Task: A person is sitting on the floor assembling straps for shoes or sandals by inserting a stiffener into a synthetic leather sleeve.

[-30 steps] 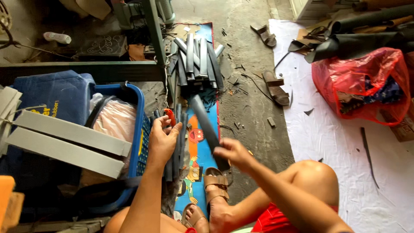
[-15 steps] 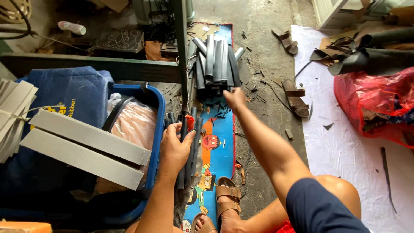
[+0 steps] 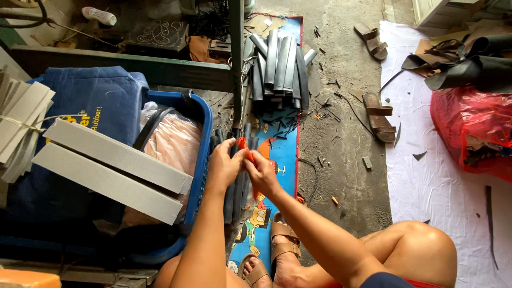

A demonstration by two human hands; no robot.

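a seated person's left hand (image 3: 224, 165) and right hand (image 3: 260, 172) are meeting over a bundle of dark rubber strips (image 3: 237, 176) lying on a blue cartoon mat (image 3: 277, 160) on the floor; both hands are closing on a small orange tool (image 3: 243, 146) held between them, just above the strips; a blue basket (image 3: 200, 138) is sitting just to the left; a pile of rolled black rubber pieces (image 3: 280, 66) is lying farther up the mat.
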